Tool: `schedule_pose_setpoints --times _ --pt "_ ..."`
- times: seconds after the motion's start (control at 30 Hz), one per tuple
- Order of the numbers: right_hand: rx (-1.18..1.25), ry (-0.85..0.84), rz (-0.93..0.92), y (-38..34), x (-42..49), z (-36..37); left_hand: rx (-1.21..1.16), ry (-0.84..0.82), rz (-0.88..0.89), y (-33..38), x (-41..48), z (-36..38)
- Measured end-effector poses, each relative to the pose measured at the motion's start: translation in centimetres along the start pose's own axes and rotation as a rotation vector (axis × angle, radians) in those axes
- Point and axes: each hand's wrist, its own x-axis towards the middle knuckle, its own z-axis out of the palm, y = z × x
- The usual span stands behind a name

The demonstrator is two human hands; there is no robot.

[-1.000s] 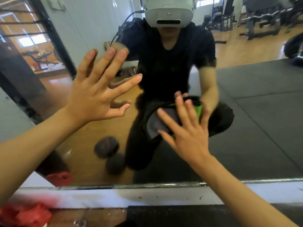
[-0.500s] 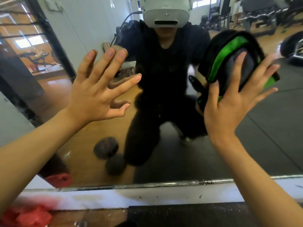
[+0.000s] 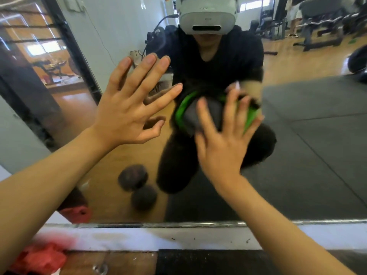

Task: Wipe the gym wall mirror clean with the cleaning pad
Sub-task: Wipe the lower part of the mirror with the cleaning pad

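Note:
The wall mirror (image 3: 309, 155) fills the head view and reflects a crouching person in black with a white headset. My right hand (image 3: 220, 149) presses the cleaning pad (image 3: 216, 112) against the glass near the middle, fingers spread and straight over its back. The pad is grey with a bright green border and black fluffy pile, and it is motion-blurred. My left hand (image 3: 129, 108) lies flat on the glass up and to the left of the pad, fingers splayed, holding nothing.
The mirror's metal bottom edge (image 3: 178, 224) sits above a scuffed white ledge (image 3: 178, 238). A red object (image 3: 39, 259) lies at the lower left by the floor. A dark dumbbell (image 3: 137, 187) and gym machines show only as reflections.
My right hand swept the pad from the lower middle up to the right, then back down-left to the mirror's middle. My left hand stayed in place on the glass.

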Motion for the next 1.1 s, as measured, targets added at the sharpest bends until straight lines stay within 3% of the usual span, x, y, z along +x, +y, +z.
schedule_pose_setpoints --times 0.07,0.13,0.2,0.33,0.4,0.5,0.57,0.8,0.97,1.1 --pt "-0.043 -0.141 -0.28 -0.4 -5.1 1.4 0.01 -0.002 0.012 -0.1 0.0 -0.1" --pt "-0.095 -0.178 -0.413 1.3 -6.8 1.5 0.007 0.001 0.021 -0.2 0.1 -0.2" --pt "-0.088 -0.081 -0.315 3.4 -4.1 0.5 0.028 0.002 0.005 -0.2 0.0 -0.2" --pt "-0.019 0.144 0.138 6.2 1.1 -1.1 0.036 0.007 0.004 -0.1 0.1 0.0" --pt "-0.023 0.093 0.074 5.6 -2.0 -0.2 0.025 0.01 0.014 -0.1 0.2 -0.1" --pt "-0.107 -0.094 -0.347 5.3 -8.6 1.7 0.023 0.007 0.031 -0.3 -0.1 0.0" --pt "-0.082 -0.095 -0.443 6.8 -7.9 1.5 0.015 0.005 0.029 -0.3 -0.1 0.0" --pt "-0.024 0.062 -0.044 10.7 -2.5 -1.7 -0.031 0.008 0.027 -0.1 0.2 -0.5" --pt "-0.006 0.069 -0.063 10.1 -2.6 -1.7 -0.039 -0.057 0.047 -0.6 0.2 -1.0" --pt "-0.063 0.051 -0.096 11.0 -2.5 -2.6 -0.167 -0.016 0.017 1.9 1.4 -2.0"
